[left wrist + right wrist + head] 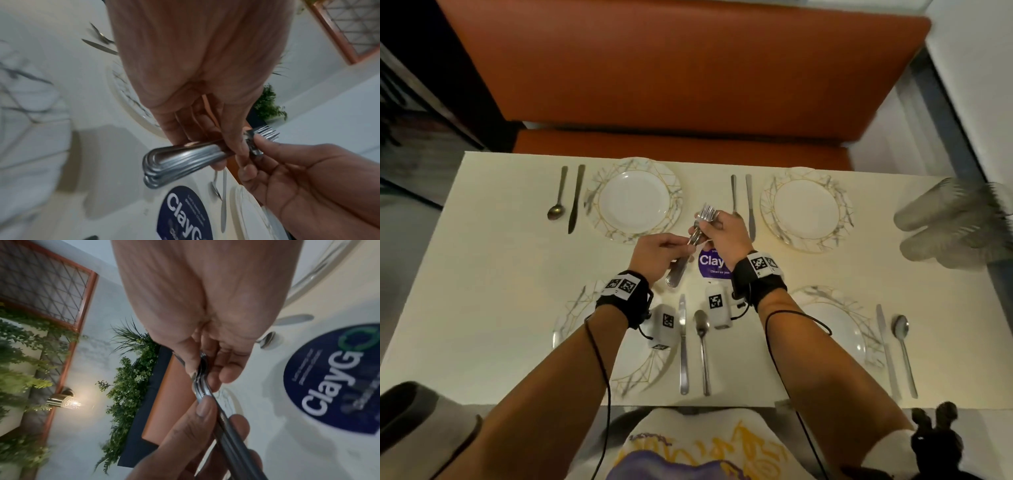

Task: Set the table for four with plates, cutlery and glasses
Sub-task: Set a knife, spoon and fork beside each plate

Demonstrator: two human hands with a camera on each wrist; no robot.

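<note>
A bundle of several steel forks [699, 230] is held above the middle of the table. My left hand [671, 248] grips the stacked handles [180, 160]. My right hand [714, 224] pinches the bundle just below the tines [267, 132], thumb on top [190, 368]. Four white plates with gold-veined rims lie on the table: far left [599, 185], far right [770, 192], near left [643, 377] partly under my left arm, near right [811, 294]. Each has a knife and spoon beside it, such as the near pair [682, 346]. Clear glasses [955, 226] lie stacked at the right edge.
A round purple ClayGo sticker [709, 262] sits at the cream table's centre under my hands. An orange bench [681, 78] runs along the far side. A dark object [936, 442] stands at the near right corner.
</note>
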